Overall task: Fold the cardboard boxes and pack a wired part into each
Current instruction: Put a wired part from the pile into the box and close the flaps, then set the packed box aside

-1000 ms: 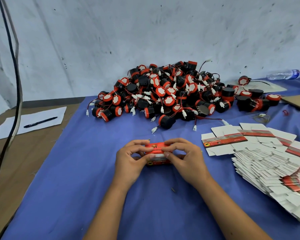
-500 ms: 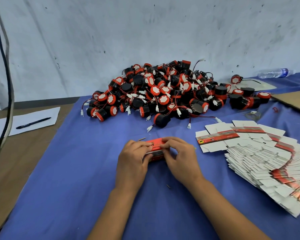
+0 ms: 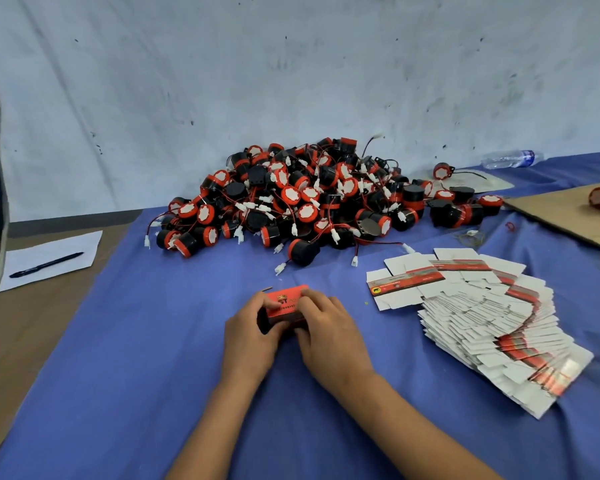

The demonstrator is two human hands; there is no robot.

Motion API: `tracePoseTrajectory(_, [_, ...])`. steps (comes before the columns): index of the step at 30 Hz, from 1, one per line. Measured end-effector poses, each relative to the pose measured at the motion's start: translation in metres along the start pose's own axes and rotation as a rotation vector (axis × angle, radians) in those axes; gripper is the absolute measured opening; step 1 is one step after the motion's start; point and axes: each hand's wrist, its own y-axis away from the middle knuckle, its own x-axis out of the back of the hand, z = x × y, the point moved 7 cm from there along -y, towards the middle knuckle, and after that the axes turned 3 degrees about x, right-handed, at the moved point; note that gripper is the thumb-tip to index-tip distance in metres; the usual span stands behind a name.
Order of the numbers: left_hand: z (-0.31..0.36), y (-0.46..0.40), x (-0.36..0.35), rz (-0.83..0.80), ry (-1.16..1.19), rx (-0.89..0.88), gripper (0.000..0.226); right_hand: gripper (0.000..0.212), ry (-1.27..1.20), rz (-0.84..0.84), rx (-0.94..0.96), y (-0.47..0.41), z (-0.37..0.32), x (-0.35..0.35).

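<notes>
My left hand (image 3: 253, 336) and right hand (image 3: 329, 336) both grip one small red printed cardboard box (image 3: 286, 303) on the blue-clothed counter (image 3: 136, 341); whether it holds a part, I cannot tell. At twelve o'clock the heap of black-and-red wired parts (image 3: 309, 199) remains; at three o'clock the fanned flat box blanks (image 3: 492, 327) wait unfolded. I judge most work left.

Both hands — left hand (image 3: 253, 336), right hand (image 3: 329, 332) — grip a red box (image 3: 286, 303) on the blue cloth (image 3: 136, 358).
</notes>
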Motion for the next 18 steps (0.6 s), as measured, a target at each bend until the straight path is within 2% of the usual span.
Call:
tracePoseTrajectory(3, [0.004,-0.003,0.001,-0.018,0.054,0.048,0.029,0.033,-0.009,-0.057,-0.020,0.002,0.000,0.012])
tracePoseTrajectory(6, [0.047,-0.002,-0.005,-0.019,0.105,0.027,0.034,0.033,0.021,0.047,-0.021,-0.001,0.009,0.066])
tracePoseTrajectory(11, [0.186,0.006,-0.044,-0.107,0.397,-0.129,0.022,0.048,0.111,0.292,-0.066,0.031,0.042,0.210])
tracePoseTrajectory(15, [0.313,0.047,-0.116,-0.253,0.594,-0.283,0.027,0.049,0.116,0.520,-0.322,0.109,0.083,0.338])
tracePoseTrajectory(18, [0.394,0.109,-0.175,-0.383,0.613,-0.416,0.025,0.052,0.321,0.563,-0.602,0.178,0.111,0.410])
